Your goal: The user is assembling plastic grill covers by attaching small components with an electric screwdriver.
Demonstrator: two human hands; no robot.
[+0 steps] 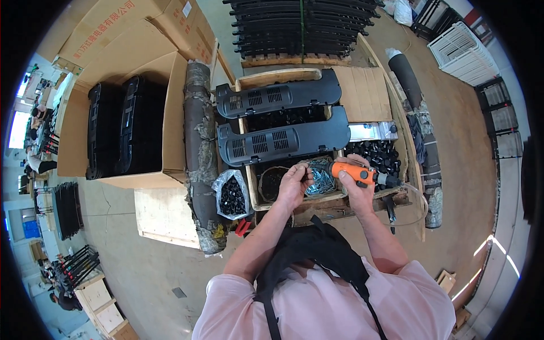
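Observation:
My right hand is wrapped round an orange and black power screwdriver, whose front end points left. Close to that end is my left hand, its fingertips pinched together; anything between them is too small to make out. Beneath the tool, a heap of silvery screws fills a compartment of a wooden box. Just beyond my hands lie two long black plastic panels with vent slots, the nearer panel and the farther panel, both resting across the box.
Left of the box stands a worn, wrapped post and a bag of small black parts. An open carton holds more black panels. Black plastic parts fill the right compartment. A hose curves behind the screwdriver. Stacked black bars stand beyond.

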